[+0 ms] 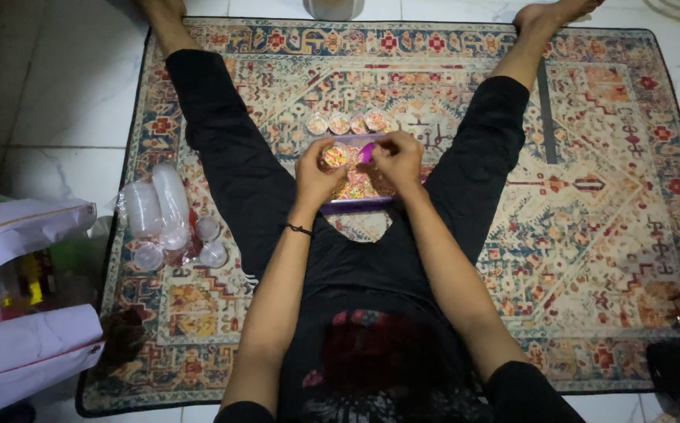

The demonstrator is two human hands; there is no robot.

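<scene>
- Left hand (316,174) has its grip closed round a small cup (335,156) filled with coloured bits, held just above centre of the frame over the tray (356,204)
- Right hand (397,157) pinches a small pink scoop (365,152) between thumb and fingers, touching the cup's rim
- The tray, purple and full of the same mixed bits, lies on the rug between the spread legs; three filled cups (345,123) stand in a row just beyond it, toward the top
- Judgement: the filling goes best with the cup kept level and low over the tray so spills fall back in, and the scoop tipped slowly at the rim
- Stacks of empty clear cups (166,205) in a plastic sleeve, with loose lids (213,254) beside them, lie at left of the frame
- The patterned rug (591,235) lies on a pale tiled floor (58,94); white bags (27,345) sit at lower left; the light is dim
</scene>
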